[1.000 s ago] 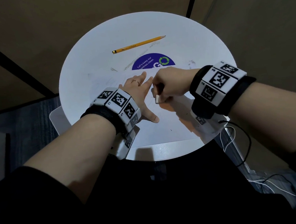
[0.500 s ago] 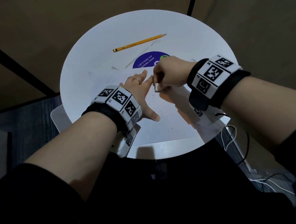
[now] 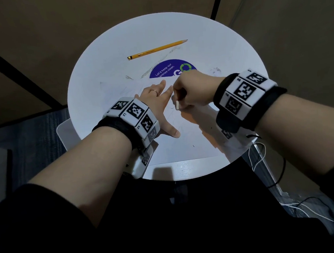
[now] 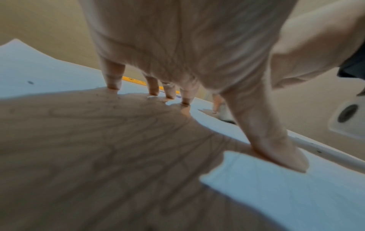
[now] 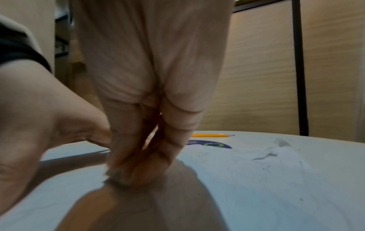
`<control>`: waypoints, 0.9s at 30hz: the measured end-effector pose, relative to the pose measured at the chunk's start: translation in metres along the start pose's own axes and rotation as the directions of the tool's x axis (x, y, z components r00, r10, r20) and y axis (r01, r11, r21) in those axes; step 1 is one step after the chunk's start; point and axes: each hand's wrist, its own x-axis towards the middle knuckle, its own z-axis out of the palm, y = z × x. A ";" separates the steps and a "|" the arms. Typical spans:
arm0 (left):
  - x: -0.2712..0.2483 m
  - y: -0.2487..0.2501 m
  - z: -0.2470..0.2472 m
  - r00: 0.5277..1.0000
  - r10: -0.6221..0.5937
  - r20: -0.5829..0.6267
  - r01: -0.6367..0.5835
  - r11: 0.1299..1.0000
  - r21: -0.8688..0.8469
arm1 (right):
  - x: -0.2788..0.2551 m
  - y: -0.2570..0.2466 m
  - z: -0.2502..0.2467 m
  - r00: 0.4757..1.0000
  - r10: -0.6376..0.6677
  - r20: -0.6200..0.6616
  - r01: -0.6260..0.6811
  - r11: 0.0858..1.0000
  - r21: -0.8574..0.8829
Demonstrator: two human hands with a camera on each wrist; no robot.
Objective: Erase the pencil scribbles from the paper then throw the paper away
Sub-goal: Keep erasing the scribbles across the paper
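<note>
A white sheet of paper [image 3: 191,144] with faint pencil scribbles lies on the round white table [image 3: 102,57]. My left hand [image 3: 159,109] lies flat on the paper with fingers spread, holding it down; in the left wrist view its fingertips [image 4: 113,85] and thumb press the sheet [image 4: 276,195]. My right hand [image 3: 189,95] is curled round a small white eraser [image 3: 177,105], whose end touches the paper just right of the left forefinger. In the right wrist view the fingers [image 5: 173,140] pinch the eraser [image 5: 118,176] against the sheet.
A yellow pencil [image 3: 156,49] lies at the far side of the table. A blue round sticker [image 3: 170,69] is partly covered by the paper's far edge. Eraser crumbs [image 3: 215,70] lie to the right. White cables [image 3: 259,159] hang beside the table at the right.
My right hand rubbed the eraser away from me and back towards me again. The left hand stayed flat on the paper.
</note>
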 end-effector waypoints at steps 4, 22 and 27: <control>0.002 -0.001 0.002 1.000 -0.003 0.013 0.003 1.000 0.027 | -0.013 0.002 0.003 0.988 0.001 0.155 0.008 0.998 -0.060; 0.001 -0.001 0.001 1.000 0.001 -0.009 0.000 1.000 0.011 | -0.017 0.009 0.011 0.997 0.066 -0.030 -0.062 0.991 0.121; 0.003 -0.002 0.005 1.000 0.006 -0.010 -0.006 1.000 0.016 | -0.021 0.003 0.015 0.998 0.026 0.051 -0.031 0.996 0.088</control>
